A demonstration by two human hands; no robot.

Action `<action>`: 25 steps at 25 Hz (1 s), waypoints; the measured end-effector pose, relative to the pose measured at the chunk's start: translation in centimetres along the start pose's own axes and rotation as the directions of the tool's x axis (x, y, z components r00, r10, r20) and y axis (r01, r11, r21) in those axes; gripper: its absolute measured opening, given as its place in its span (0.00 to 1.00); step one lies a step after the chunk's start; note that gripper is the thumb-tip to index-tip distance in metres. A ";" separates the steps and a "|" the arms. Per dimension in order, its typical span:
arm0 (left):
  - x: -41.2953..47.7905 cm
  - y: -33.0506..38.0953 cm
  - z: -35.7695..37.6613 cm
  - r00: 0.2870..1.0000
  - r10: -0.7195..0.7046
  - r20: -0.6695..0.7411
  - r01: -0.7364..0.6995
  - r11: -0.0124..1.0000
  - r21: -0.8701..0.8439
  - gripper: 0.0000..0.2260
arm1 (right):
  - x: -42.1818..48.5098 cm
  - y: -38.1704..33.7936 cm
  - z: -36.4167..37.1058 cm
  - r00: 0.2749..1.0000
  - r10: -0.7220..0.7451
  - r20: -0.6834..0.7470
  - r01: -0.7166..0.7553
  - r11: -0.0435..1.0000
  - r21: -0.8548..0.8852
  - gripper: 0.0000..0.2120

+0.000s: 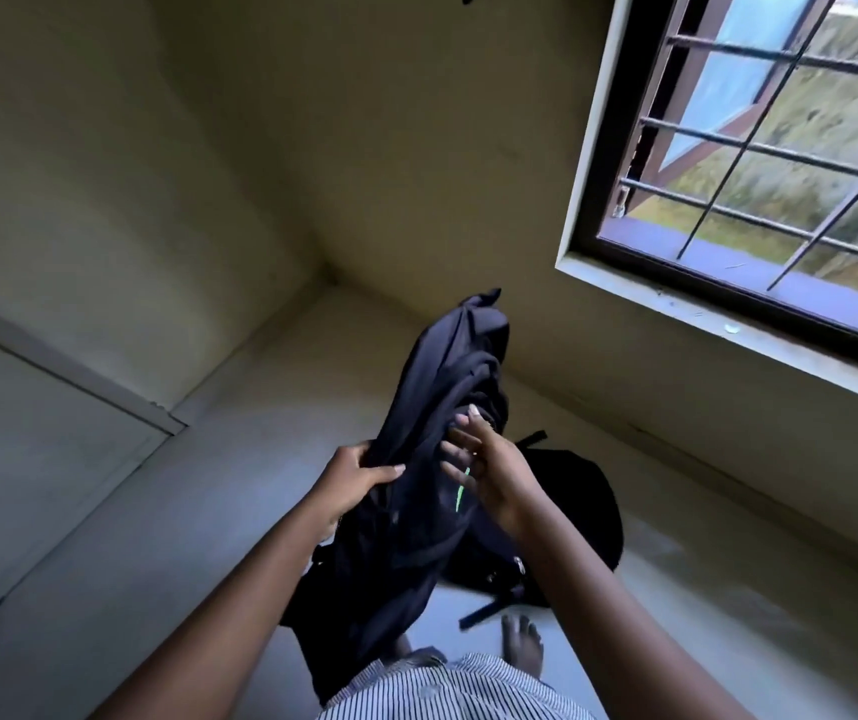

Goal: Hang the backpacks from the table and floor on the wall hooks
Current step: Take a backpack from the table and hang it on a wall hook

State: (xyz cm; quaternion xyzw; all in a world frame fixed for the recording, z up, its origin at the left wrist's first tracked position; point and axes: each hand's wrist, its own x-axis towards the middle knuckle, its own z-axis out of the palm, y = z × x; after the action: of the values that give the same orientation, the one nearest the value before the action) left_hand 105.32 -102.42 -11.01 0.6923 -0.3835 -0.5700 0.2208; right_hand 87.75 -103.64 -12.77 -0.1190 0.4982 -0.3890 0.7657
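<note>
Corner floor (198, 511), left hand (359, 472) grip pinching backpack (406, 543), right hand (491, 472) grip unclear, second backpack (585, 504) half-hidden

The dark navy fabric backpack (406, 517) bears a bright green streak (460, 493); the rounded black backpack (585, 504) is plain; the cloth garment (447, 691) shows thin dark-and-white stripes.
</note>
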 end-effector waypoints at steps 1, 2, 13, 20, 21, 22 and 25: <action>-0.1 -0.2 0.1 1.000 0.016 0.002 -0.016 1.000 0.001 0.15 | 0.3 -0.5 0.8 1.000 -0.002 0.001 0.002 1.000 0.015 0.13; -0.2 -0.3 0.3 0.999 0.033 0.004 -0.033 0.999 0.012 0.14 | 0.5 -0.9 1.4 1.000 -0.002 -0.007 0.003 1.000 0.015 0.16; -3.8 1.5 0.2 0.997 -0.014 0.078 0.041 0.932 -0.359 0.21 | 0.1 -2.8 4.2 0.986 -0.093 0.139 0.138 0.922 -0.362 0.19; -4.5 3.8 -0.7 0.926 0.159 -0.343 -0.320 0.813 -0.486 0.07 | -4.7 1.1 4.1 0.926 0.038 0.376 0.210 0.774 -0.597 0.16; -4.8 3.5 -0.5 0.902 0.196 -0.385 -0.369 0.813 -0.450 0.07 | -4.9 0.4 3.7 0.927 0.040 0.374 0.211 0.768 -0.605 0.16; -5.1 3.1 0.0 0.888 0.222 -0.402 -0.394 0.818 -0.419 0.08 | -5.1 -0.3 3.1 0.928 0.023 0.373 0.235 0.739 -0.631 0.15; -6.4 2.1 2.1 0.872 0.241 -0.426 -0.403 0.847 -0.346 0.13 | -6.5 -2.8 0.7 0.909 -0.165 0.383 0.408 0.535 -0.739 0.11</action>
State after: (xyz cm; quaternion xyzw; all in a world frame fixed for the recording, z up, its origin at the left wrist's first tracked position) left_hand 102.34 -98.42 -5.97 0.6455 -0.3148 -0.4539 0.5275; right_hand 85.69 -101.04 -6.46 -0.5846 0.4846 -0.2218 0.6117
